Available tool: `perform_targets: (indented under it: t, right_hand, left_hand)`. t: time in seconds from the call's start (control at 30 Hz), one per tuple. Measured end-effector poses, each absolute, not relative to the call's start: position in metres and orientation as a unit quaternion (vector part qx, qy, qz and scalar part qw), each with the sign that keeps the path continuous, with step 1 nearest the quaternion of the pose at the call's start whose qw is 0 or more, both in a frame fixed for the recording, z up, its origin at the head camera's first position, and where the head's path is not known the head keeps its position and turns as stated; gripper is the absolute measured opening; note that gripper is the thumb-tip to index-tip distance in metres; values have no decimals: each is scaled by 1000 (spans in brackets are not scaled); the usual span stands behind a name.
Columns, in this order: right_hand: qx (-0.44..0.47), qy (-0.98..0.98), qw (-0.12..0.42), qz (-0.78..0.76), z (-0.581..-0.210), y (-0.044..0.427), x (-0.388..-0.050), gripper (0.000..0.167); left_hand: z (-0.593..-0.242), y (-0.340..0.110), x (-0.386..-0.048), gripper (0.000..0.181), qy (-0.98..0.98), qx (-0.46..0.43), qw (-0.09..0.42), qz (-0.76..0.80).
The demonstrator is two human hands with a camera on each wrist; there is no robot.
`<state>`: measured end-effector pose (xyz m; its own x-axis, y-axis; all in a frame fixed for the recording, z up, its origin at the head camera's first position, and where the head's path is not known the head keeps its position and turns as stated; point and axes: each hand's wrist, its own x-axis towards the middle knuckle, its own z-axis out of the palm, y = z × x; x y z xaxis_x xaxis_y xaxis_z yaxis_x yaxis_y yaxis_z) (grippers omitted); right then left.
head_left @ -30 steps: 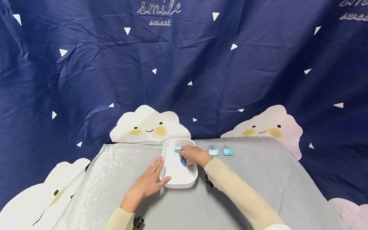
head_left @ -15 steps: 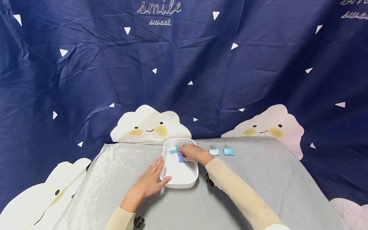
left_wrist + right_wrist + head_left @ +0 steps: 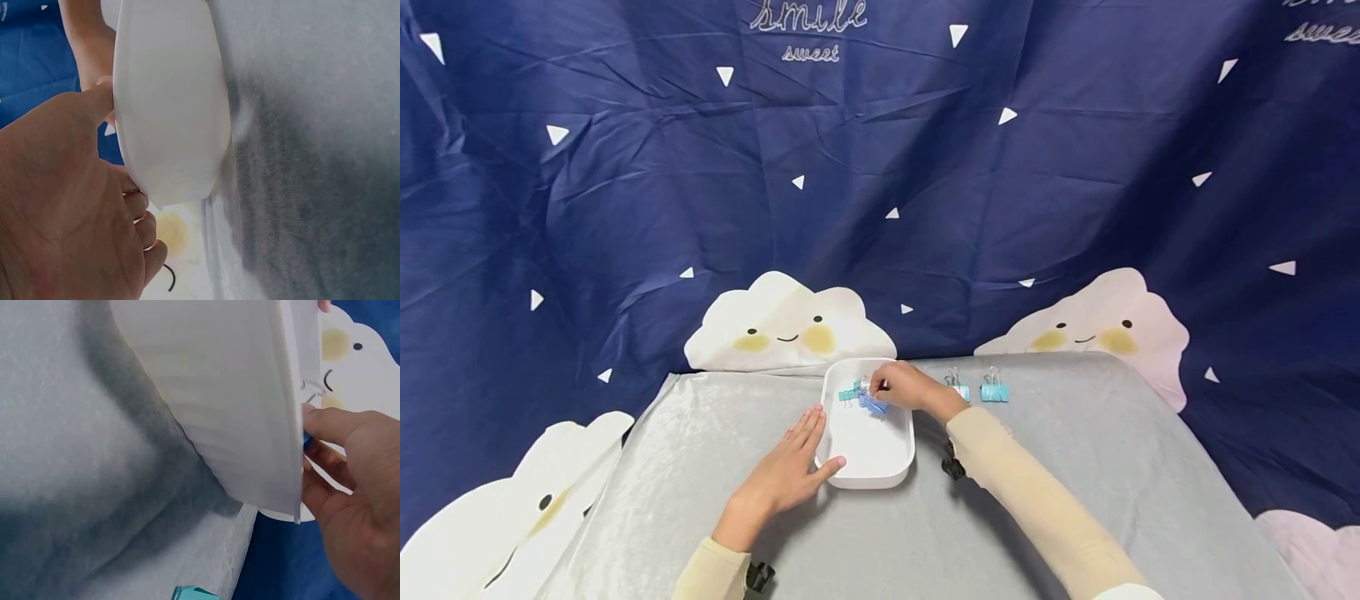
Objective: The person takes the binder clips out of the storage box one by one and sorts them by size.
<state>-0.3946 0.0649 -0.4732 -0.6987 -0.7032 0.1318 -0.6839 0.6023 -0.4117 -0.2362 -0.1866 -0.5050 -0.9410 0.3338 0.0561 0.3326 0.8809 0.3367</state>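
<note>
With fingers straight, rests the left hand (image 3: pixel 788 463) against the left wall of a white box (image 3: pixel 868 457). Right of those fingers, inside, shows teal clips (image 3: pixel 847 395), then blue clips (image 3: pixel 872 405), count unclear, beneath the curled fingers of the right hand (image 3: pixel 917 388). Cannot tell whether clamped on the blue or only touching. Has just shifted the blue slightly farther off, now slanted by the teal; seems to mean closer grouping. Right of these fingers, on the surface (image 3: pixel 880 542), shows two turquoise clips (image 3: pixel 995 392). From the right wrist, reveals blue between thumb and fingers, masked in the head view; from the left wrist, no clips.
</note>
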Motion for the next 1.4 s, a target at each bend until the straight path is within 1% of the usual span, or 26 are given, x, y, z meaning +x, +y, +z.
perform_targets:
  t: [0.2, 0.43, 0.7, 0.87, 1.17, 1.4]
  right_hand:
    - [-367, 894, 15, -257, -468, 70, -395, 5]
    - [-346, 896, 28, -278, -463, 72, -394, 7]
    - [-367, 885, -9, -284, -464, 76, -396, 9]
    - [-370, 880, -29, -294, -461, 78, -393, 7]
    - [-355, 881, -23, -313, -459, 87, -388, 7]
    - [-359, 871, -36, -333, -456, 98, -383, 6]
  left_hand:
    - [-506, -188, -237, 92, 971, 169, 2, 168]
    - [-506, -189, -237, 92, 971, 167, 1, 169]
    - [-505, -188, -236, 92, 971, 168, 0, 169]
    - [-504, -187, -236, 91, 971, 168, -2, 169]
    - [-505, -187, -236, 91, 971, 169, 0, 171]
    - [-506, -186, -236, 91, 971, 168, -3, 172]
